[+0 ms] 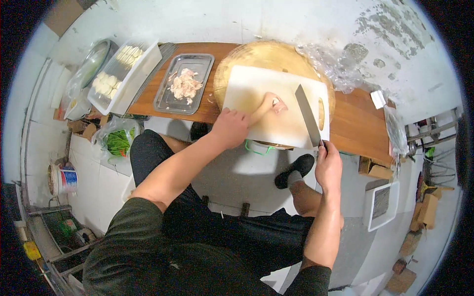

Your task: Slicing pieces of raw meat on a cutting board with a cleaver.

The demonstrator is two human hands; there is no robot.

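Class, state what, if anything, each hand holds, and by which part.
Left hand: the meat, by its near end. Right hand: the knife, by its handle.

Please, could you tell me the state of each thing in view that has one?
Cutting board: lying on the round block
Meat piece: held, pink end showing
Left hand: closed on the meat piece
Knife: held, blade bare
Right hand: closed on the knife
Clear tray: uncovered, holding meat scraps
Plastic bag: holding green vegetables

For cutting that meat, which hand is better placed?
Likely the right hand: it grips the knife by its handle, while the left hand holds the meat by one end.
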